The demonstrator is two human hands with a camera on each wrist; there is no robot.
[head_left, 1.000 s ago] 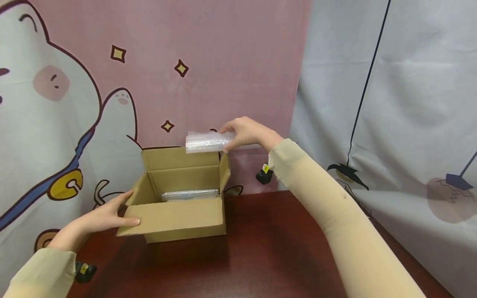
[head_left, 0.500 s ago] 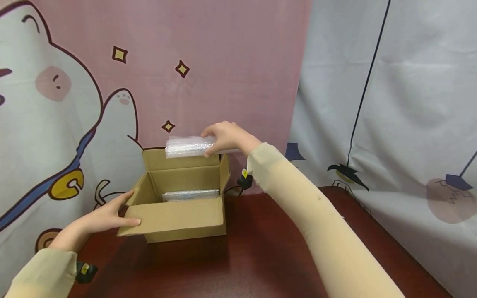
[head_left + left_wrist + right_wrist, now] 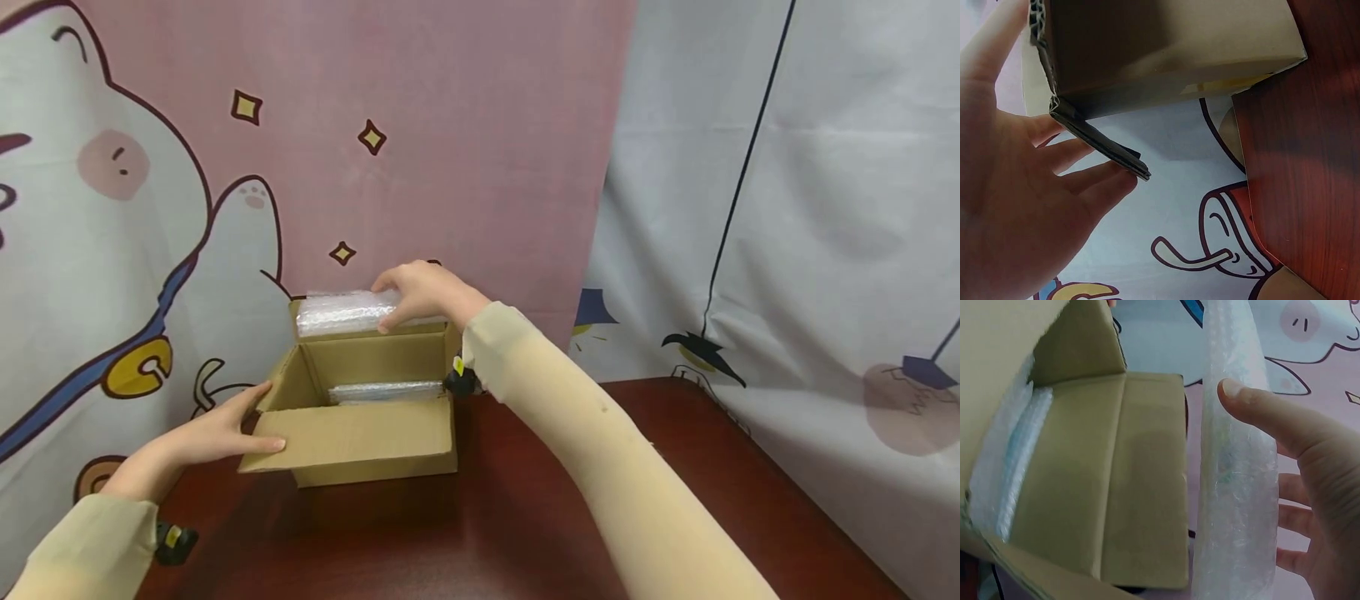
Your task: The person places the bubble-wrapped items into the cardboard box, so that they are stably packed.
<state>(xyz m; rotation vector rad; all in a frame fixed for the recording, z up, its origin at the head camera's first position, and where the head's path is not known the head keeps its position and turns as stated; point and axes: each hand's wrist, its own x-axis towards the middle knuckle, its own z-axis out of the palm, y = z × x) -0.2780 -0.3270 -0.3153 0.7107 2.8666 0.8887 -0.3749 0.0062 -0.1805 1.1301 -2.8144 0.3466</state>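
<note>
An open cardboard box (image 3: pixel 375 435) stands on the dark red table, flaps spread. My left hand (image 3: pixel 213 433) grips its left front corner, thumb over the front flap; the left wrist view shows the fingers behind a folded flap (image 3: pixel 1107 147). Above the box's rear edge my right hand (image 3: pixel 429 293) holds a clear bubble-wrapped package (image 3: pixel 337 313) by its right part, in front of the back flap. In the right wrist view the thumb lies across the wrap and the fingers go behind it. More bubble wrap (image 3: pixel 386 390) lies inside the box; what it covers is hard to make out.
A pink and white cartoon curtain (image 3: pixel 480 150) hangs close behind the box. A grey-white curtain (image 3: pixel 810 250) runs along the right side. The table top (image 3: pixel 540 500) stretches in front and to the right of the box.
My right hand has moved left and a little down with the bubble-wrapped package, from the box's right end to over its back flap. The left hand keeps its grip on the box.
</note>
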